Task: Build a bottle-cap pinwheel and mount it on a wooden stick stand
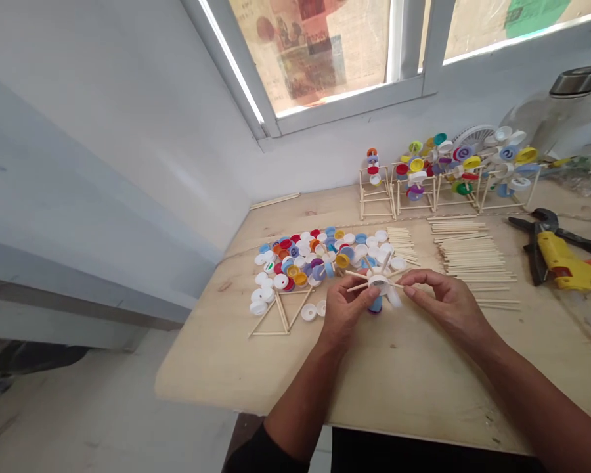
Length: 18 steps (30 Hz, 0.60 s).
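Your left hand [342,309] grips the white spoked hub [378,281], your right hand [450,305] pinches one stick [396,285], and bottle caps [304,248] crowd behind.

- Heap of round plastic bottle caps [304,249]: white, red, blue, yellow, orange, purple
- Right of the heap, a white round plastic hub [377,279] with pale tan wooden spokes [357,274]
- Far right of the heap, a yellow plastic glue gun [566,259]
- Under the heap, a pale tan wooden tabletop [364,374] with brown knots

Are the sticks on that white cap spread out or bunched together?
Spread out: the sticks point different ways around the white cap in the left hand.
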{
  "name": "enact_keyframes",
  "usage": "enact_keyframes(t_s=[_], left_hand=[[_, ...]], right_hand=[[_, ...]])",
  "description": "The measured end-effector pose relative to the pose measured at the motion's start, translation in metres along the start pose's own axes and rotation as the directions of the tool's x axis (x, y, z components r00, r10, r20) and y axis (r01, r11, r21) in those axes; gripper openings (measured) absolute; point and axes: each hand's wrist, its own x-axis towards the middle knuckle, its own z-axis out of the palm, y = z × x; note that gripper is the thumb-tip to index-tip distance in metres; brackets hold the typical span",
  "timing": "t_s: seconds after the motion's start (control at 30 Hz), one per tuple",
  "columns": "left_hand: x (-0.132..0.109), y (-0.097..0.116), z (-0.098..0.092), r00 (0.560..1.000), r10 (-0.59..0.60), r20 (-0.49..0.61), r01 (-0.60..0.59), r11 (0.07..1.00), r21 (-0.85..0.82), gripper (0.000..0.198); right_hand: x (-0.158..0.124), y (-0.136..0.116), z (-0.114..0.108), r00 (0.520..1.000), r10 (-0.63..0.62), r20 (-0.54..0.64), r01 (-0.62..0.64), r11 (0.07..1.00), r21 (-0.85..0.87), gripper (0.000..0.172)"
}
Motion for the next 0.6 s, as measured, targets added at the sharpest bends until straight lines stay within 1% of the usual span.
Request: enact_keyframes(t_s=[0.13, 0.3, 0.43, 0.53, 0.6], left_hand=[[-0.0009, 0.0020, 0.0005, 1.000, -0.016, 0.006, 0.016, 1.000, 0.018, 0.033], [-0.0007, 0.0021, 0.0001, 0.998, -0.034, 0.056, 0.031, 0.998, 0.059, 0.034], [0.0012, -0.0009, -0.0017, 0.997, -0.023, 0.071, 0.023, 1.000, 0.007, 0.040], [0.0027, -0.0039, -0.0038, 0.994, -0.043, 0.097, 0.045, 0.999, -0.017, 0.049], [0.0029, -0.0051, -0.0043, 0.992, -0.060, 0.108, 0.062, 0.998, -0.009, 0.048]], right_hand=[[-0.0012, -0.0028, 0.0002, 0.999, 0.033, 0.018, -0.033, 0.999, 0.000, 0.029], [-0.0018, -0.0034, 0.0001, 0.995, 0.067, 0.075, -0.068, 0.998, 0.008, 0.033], [-0.0012, -0.0006, 0.0001, 0.992, 0.081, 0.094, -0.084, 0.996, 0.027, 0.035], [-0.0006, 0.0004, 0.0007, 0.994, 0.060, 0.091, -0.064, 0.997, 0.042, 0.034], [0.0000, 0.0011, 0.0014, 0.997, 0.021, 0.080, -0.024, 0.999, 0.045, 0.033]])
